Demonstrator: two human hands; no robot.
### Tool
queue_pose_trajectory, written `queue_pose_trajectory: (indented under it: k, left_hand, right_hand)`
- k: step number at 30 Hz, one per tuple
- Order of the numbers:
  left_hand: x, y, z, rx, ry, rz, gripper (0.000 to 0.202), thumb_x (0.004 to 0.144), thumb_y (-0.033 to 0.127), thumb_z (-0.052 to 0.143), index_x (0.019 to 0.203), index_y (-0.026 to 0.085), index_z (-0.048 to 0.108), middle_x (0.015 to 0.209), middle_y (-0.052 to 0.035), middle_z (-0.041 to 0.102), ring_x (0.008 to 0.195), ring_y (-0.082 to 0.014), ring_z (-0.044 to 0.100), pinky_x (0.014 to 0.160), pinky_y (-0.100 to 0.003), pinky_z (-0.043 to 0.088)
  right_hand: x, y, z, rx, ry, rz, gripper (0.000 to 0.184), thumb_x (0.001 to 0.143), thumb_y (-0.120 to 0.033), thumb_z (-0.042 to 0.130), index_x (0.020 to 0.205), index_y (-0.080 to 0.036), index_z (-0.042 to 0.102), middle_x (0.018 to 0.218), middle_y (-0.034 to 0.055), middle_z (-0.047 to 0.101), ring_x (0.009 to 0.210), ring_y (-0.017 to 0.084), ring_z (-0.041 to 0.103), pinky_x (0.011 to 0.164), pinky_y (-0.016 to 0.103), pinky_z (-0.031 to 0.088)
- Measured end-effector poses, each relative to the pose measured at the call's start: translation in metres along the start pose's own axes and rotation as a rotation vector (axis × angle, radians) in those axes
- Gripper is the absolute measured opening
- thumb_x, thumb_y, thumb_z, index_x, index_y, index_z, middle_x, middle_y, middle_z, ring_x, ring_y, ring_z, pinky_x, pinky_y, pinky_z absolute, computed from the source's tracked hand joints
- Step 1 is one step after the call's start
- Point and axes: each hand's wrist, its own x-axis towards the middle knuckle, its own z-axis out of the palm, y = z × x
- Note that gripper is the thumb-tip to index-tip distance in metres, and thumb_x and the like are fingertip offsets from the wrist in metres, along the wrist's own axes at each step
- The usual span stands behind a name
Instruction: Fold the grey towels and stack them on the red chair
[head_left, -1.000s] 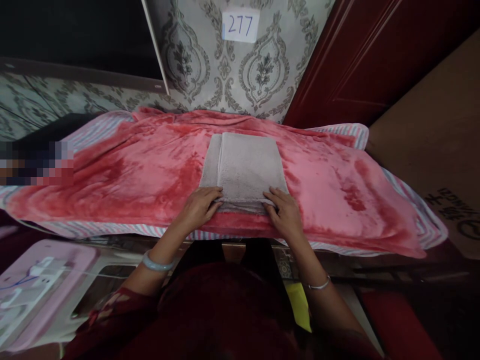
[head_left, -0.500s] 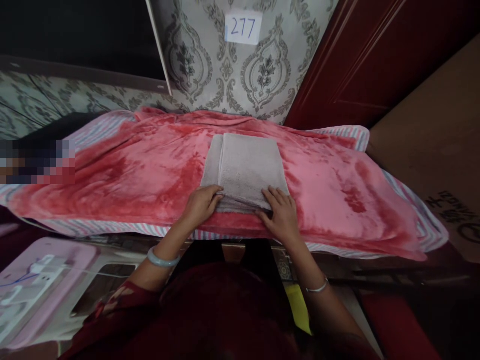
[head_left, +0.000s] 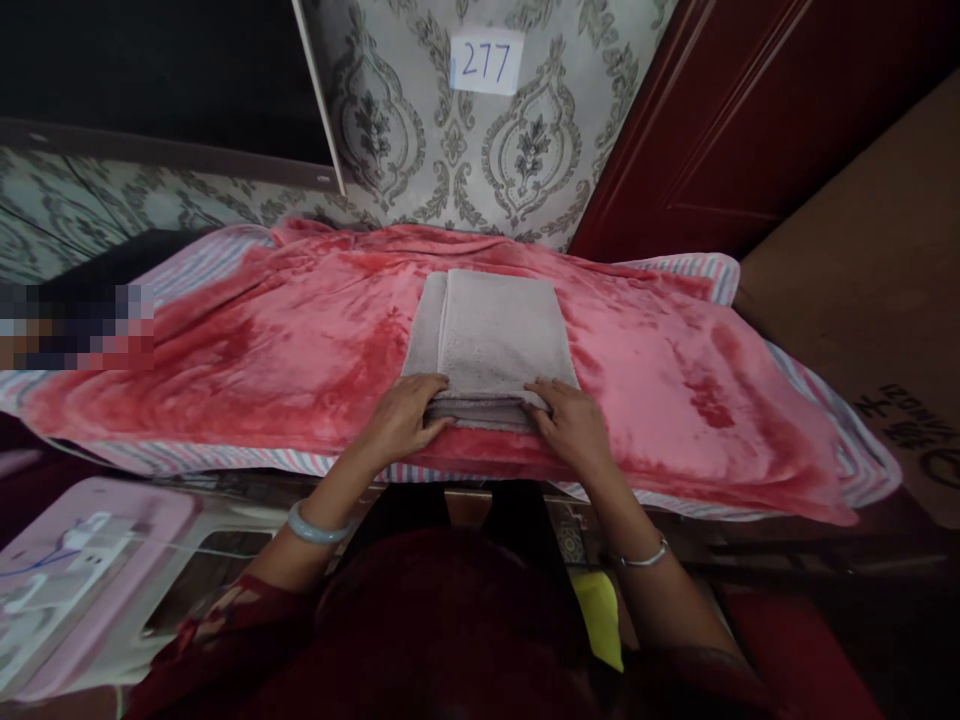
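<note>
A grey towel (head_left: 502, 330), folded into a thick rectangle with its layers showing at the near edge, lies on a pink-red plush blanket (head_left: 300, 340). At the towel's near left corner, my left hand (head_left: 401, 418) has its fingers on top and its thumb at the front, closed on the edge. My right hand (head_left: 576, 425) grips the near right corner in the same way, fingertips over the upper layer and thumb against the front. The undersides of the folds are hidden.
Behind the blanket stands a patterned wall with a paper marked 277 (head_left: 486, 60) and a dark screen (head_left: 165, 80). A cardboard box (head_left: 862, 270) is at the right. White and pink plastic items (head_left: 97, 560) sit low at the left.
Both thumbs have shifted on the towel's near edge, and my right hand has moved slightly right. The front layers now sit straighter and more visible between my hands.
</note>
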Motion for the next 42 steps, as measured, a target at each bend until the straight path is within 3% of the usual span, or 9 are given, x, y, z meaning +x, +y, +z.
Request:
queue_pose_trajectory:
  k: [5, 11, 20, 30, 34, 38, 42]
  left_hand:
    - [0.000, -0.001, 0.001, -0.004, 0.001, -0.003, 0.043, 0.087, 0.027, 0.069, 0.127, 0.019, 0.056, 0.127, -0.0148, 0.067, 0.119, -0.0294, 0.063, 0.102, -0.050, 0.052]
    - [0.001, -0.006, -0.002, -0.031, -0.013, 0.016, 0.032, 0.090, 0.023, 0.066, 0.121, 0.019, 0.059, 0.129, -0.0155, 0.066, 0.121, -0.0288, 0.063, 0.102, -0.049, 0.052]
    - [0.002, -0.010, -0.002, -0.040, -0.014, 0.034, 0.041, 0.087, 0.028, 0.070, 0.125, 0.019, 0.057, 0.129, -0.0154, 0.065, 0.120, -0.0298, 0.061, 0.102, -0.051, 0.051]
    - [0.005, -0.007, -0.005, -0.040, -0.076, -0.037, 0.043, 0.086, 0.025, 0.067, 0.127, 0.020, 0.055, 0.133, -0.0151, 0.062, 0.124, -0.0305, 0.058, 0.105, -0.051, 0.048]
    - [0.004, -0.009, -0.003, -0.054, -0.059, -0.033, 0.041, 0.087, 0.025, 0.065, 0.126, 0.020, 0.055, 0.133, -0.0148, 0.062, 0.125, -0.0303, 0.058, 0.105, -0.051, 0.047]
    - [0.004, -0.013, -0.003, -0.073, -0.038, -0.011, 0.033, 0.092, 0.028, 0.059, 0.124, 0.020, 0.057, 0.131, -0.0146, 0.064, 0.124, -0.0293, 0.059, 0.105, -0.050, 0.048]
    - [0.004, -0.013, -0.001, -0.033, -0.047, 0.008, 0.033, 0.092, 0.021, 0.055, 0.124, 0.019, 0.060, 0.130, -0.0155, 0.065, 0.122, -0.0291, 0.061, 0.105, -0.050, 0.049]
  right_hand:
    - [0.005, -0.006, -0.011, -0.029, -0.071, 0.052, 0.030, 0.098, -0.033, 0.056, 0.117, -0.021, 0.075, 0.112, 0.0102, 0.077, 0.099, 0.027, 0.070, 0.084, 0.035, 0.051]
    - [0.012, -0.008, -0.022, -0.041, -0.169, 0.094, 0.029, 0.098, -0.036, 0.057, 0.117, -0.025, 0.076, 0.111, 0.0068, 0.078, 0.099, 0.026, 0.071, 0.076, 0.030, 0.046]
    - [0.024, -0.009, -0.028, -0.174, -0.261, 0.139, 0.039, 0.100, -0.048, 0.050, 0.100, -0.022, 0.079, 0.092, 0.0104, 0.078, 0.085, 0.025, 0.069, 0.065, 0.030, 0.036]
    - [0.047, 0.004, -0.041, -0.097, -0.386, 0.095, 0.028, 0.095, -0.041, 0.059, 0.090, -0.023, 0.080, 0.079, 0.0043, 0.075, 0.073, 0.020, 0.064, 0.060, 0.028, 0.032]
    - [0.054, 0.011, -0.045, -0.036, -0.420, 0.057, 0.019, 0.091, -0.030, 0.061, 0.087, -0.024, 0.080, 0.068, 0.0008, 0.071, 0.064, 0.016, 0.060, 0.058, 0.027, 0.031]
    - [0.053, 0.013, -0.047, -0.029, -0.424, 0.031, 0.019, 0.090, -0.026, 0.061, 0.092, -0.023, 0.080, 0.071, 0.0013, 0.073, 0.067, 0.017, 0.063, 0.060, 0.027, 0.035]
    - [0.042, 0.016, -0.039, -0.034, -0.353, 0.034, 0.027, 0.089, -0.022, 0.059, 0.107, -0.023, 0.079, 0.093, 0.0043, 0.079, 0.085, 0.021, 0.070, 0.071, 0.028, 0.046]
